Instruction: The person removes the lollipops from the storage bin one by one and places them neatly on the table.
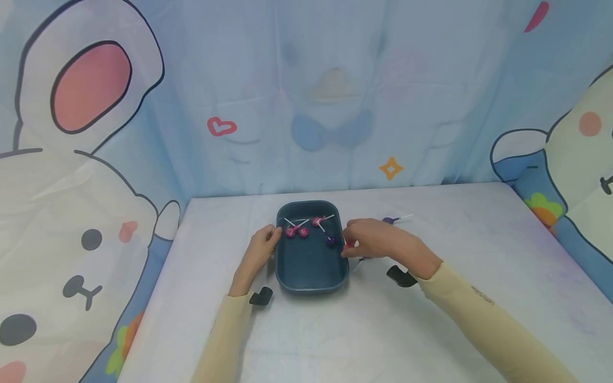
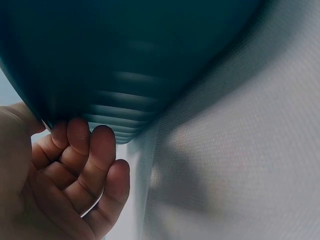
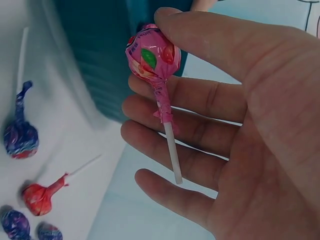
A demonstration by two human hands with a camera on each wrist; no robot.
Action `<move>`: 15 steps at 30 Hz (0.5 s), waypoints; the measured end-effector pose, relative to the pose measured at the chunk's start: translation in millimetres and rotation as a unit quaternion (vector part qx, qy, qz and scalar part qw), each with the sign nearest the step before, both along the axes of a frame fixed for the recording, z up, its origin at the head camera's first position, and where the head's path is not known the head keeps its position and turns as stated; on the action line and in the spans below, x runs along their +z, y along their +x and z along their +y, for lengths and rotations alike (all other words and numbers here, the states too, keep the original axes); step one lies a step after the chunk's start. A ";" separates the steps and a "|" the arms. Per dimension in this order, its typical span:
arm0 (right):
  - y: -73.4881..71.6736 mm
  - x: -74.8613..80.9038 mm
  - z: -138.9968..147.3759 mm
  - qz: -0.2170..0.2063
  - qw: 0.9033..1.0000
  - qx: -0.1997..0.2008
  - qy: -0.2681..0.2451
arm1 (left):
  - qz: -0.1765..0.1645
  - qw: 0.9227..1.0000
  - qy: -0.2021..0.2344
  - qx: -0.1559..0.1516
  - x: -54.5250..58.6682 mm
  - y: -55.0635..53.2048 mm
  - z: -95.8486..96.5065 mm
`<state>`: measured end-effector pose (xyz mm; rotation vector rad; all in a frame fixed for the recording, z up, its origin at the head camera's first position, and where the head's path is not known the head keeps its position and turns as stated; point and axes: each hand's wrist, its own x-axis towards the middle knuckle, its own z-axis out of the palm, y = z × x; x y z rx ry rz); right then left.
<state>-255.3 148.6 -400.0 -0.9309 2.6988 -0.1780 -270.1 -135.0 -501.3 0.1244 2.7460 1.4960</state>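
Note:
A dark teal rectangular tray (image 1: pixel 311 271) stands on the table, with several pink lollipops (image 1: pixel 304 232) and a purple lollipop (image 1: pixel 331 241) in its far half. My left hand (image 1: pixel 258 249) holds the tray's left rim, the thumb at the edge and the fingers (image 2: pixel 102 145) curled against the outer wall. Over the tray's right edge, my right hand (image 1: pixel 383 239) pinches a pink-wrapped lollipop (image 3: pixel 152 55) by its candy head between thumb and index finger. Its white stick points back toward the palm, and the other fingers extend behind it.
On the white table right of the tray lie a blue lollipop (image 3: pixel 21 142), a red lollipop (image 3: pixel 37 200) and a purple lollipop (image 3: pixel 15 224), partly hidden by my right hand in the head view. A printed cartoon curtain (image 1: pixel 330 170) hangs along the table's far edge.

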 end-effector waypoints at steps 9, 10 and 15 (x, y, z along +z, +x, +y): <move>-1.1 -3.6 19.2 -0.008 0.999 -0.043 0.002 | 0.001 1.000 0.003 0.001 0.0 -0.2 -0.3; -1.1 -3.6 21.6 -0.008 0.999 -0.047 0.001 | 0.001 1.000 0.004 0.001 0.1 -0.1 -0.2; -1.7 -5.5 32.2 -0.008 0.998 -0.065 -0.002 | 0.003 1.000 0.004 0.002 -0.9 -0.2 0.1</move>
